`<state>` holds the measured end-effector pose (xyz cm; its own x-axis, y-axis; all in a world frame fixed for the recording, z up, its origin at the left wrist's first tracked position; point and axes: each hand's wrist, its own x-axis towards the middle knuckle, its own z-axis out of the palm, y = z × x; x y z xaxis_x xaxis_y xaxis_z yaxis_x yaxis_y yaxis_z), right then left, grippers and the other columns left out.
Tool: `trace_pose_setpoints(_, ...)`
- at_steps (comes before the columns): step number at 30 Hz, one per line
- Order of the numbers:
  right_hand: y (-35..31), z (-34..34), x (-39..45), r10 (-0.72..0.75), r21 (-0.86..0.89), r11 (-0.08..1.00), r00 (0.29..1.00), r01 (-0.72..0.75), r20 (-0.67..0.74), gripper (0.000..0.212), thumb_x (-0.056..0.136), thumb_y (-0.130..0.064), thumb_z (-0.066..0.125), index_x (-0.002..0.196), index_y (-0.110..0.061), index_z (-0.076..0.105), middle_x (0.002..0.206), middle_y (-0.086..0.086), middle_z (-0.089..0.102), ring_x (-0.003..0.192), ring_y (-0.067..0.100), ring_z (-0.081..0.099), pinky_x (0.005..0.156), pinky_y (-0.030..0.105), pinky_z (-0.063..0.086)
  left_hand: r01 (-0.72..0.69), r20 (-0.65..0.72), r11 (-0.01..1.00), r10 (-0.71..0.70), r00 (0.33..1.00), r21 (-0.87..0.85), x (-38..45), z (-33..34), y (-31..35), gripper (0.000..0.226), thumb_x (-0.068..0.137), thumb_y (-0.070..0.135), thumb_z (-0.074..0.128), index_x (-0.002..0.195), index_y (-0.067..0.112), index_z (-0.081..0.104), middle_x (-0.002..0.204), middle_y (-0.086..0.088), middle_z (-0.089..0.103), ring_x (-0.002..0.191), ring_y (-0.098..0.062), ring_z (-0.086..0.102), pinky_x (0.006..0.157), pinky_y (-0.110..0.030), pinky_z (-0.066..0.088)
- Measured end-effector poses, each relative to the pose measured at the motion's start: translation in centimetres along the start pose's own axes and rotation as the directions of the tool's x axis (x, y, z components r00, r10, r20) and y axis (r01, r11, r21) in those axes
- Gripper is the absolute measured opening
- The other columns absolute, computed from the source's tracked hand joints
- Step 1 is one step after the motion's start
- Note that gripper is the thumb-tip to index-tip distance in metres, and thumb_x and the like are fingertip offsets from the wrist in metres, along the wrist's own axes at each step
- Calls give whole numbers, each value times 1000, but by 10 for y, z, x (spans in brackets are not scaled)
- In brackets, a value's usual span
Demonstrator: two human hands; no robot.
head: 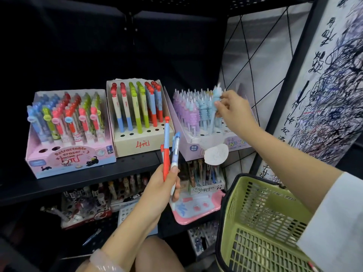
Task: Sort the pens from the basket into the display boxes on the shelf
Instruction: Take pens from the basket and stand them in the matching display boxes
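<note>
Stationery shop: priced pen display boxes [143,142], shelf [78,179].

"Retractable eraser" on pink display box [70,156]

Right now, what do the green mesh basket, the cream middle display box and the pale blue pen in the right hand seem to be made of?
Green mesh basket: moulded plastic, matte, judging by its uniform slotted walls. Cream middle display box: printed cardboard, with folded edges and punched holes. Pale blue pen pinched by the right hand: probably a plastic barrel with a soft, rubbery ribbed topper; blur leaves this open.
</note>
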<state>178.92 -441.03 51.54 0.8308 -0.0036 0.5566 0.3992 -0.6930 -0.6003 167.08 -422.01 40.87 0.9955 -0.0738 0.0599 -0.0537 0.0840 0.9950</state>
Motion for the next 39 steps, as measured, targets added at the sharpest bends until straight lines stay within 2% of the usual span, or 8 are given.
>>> trace_pose_setpoints(7, 4, 10, -14, 63, -123, 991, 990, -48, 123, 27, 91, -18, 58, 111, 0, 53, 95, 15, 67, 108, 30, 57, 87, 27, 44, -26, -18, 1000, 26, 1000, -6, -1, -6, 0, 25, 95, 36, 42, 98, 12, 51, 58, 10, 50, 47, -9, 43, 47, -18, 40)
trace_pose_setpoints(11, -20, 10, -32, -101, -63, 993, 989, 95, -110, 19, 87, -16, 63, 101, -7, 53, 90, 1, 56, 78, 10, 52, 66, 19, 37, -41, -7, 999, 41, 999, -2, -2, -6, 3, 23, 96, 34, 42, 98, 12, 50, 59, 10, 50, 47, -9, 43, 48, -17, 40)
trace_pose_setpoints(13, -40, 21, -49, -42, 111, 993, 999, 42, -1, 16, 87, -25, 64, 94, -16, 52, 77, -6, 55, 64, -4, 51, 58, 13, 39, -69, 2, 997, 69, 998, 15, -3, -5, 4, 22, 96, 32, 42, 96, 12, 49, 58, 10, 50, 47, -9, 43, 47, -17, 39)
trace_pose_setpoints(16, -59, 44, -67, 123, 195, 964, 954, -180, 273, 26, 84, -41, 64, 88, -19, 49, 76, -1, 60, 66, 7, 56, 60, 22, 46, -97, 8, 994, 97, 995, 55, -6, -5, 7, 18, 96, 29, 41, 97, 14, 50, 57, 12, 51, 47, -7, 43, 47, -16, 39)
trace_pose_setpoints(23, -89, 67, -64, 123, 461, 832, 912, -310, 391, 12, 89, -20, 61, 79, -14, 56, 65, 3, 62, 52, 7, 57, 51, 15, 50, -127, -131, 991, 133, 982, 52, -17, -38, 11, 27, 97, 34, 36, 88, 12, 49, 56, 8, 52, 42, -8, 41, 43, -18, 36)
trace_pose_setpoints(30, -155, 90, -45, -161, 626, 779, 960, -20, 231, 10, 92, -17, 55, 87, -24, 50, 69, -1, 64, 63, 7, 59, 63, 24, 50, -182, -406, 978, 206, 890, 99, -41, -111, 13, 12, 99, 25, 35, 98, 24, 48, 62, 3, 54, 40, -8, 37, 39, -19, 34)
trace_pose_setpoints(34, -207, 125, -32, -314, 623, 763, 941, 174, 122, 15, 89, -14, 59, 82, -20, 47, 58, -11, 58, 52, -5, 51, 55, 12, 43, -188, -529, 975, 223, 819, 120, -60, -153, 16, 14, 101, 25, 31, 98, 25, 45, 69, -1, 52, 41, -8, 37, 40, -19, 34)
trace_pose_setpoints(39, -242, 172, -28, -407, 456, 851, 877, 262, 256, 13, 87, -19, 59, 82, -17, 48, 63, -5, 62, 59, 10, 55, 66, 33, 48, -191, -574, 978, 207, 792, 88, -74, -185, 17, 16, 100, 29, 32, 97, 25, 47, 67, 3, 54, 40, -7, 38, 41, -18, 35)
